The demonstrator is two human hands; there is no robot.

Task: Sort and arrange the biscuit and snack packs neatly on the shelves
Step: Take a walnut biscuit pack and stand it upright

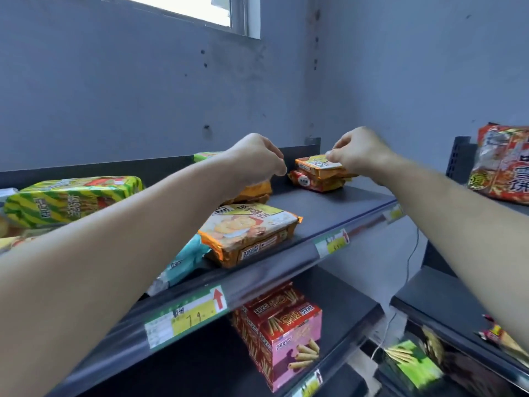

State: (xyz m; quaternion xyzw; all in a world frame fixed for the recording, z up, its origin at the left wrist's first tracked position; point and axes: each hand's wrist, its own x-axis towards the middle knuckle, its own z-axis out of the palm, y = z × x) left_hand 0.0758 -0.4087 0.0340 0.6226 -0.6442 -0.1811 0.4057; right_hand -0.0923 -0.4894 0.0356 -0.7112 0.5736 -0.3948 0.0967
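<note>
Lightly, my right hand (357,153) pinched the top orange biscuit pack (312,165), thumb and fingertips closed on its upper face. It sat on a red-orange pack (315,181), far right on the top shelf (329,209). Judged light; the film crinkly and slippery, the biscuits brittle. Better held by the long sides. Orange wrapper, pale label panel. Left hand (257,159) curled above another orange pack (254,192); whether it gripped anything, I couldn't tell.

Green/yellow diagonal stripes on left pack (71,196). Orange, cream top on front pack (249,233). Teal on wrapper (186,262) beside it. Orange on back pack (317,166), red on pack beneath (315,183). Red/pink on boxes (283,333). Dark grey shelf (329,207). Green/yellow price tag (186,313), red arrow.
</note>
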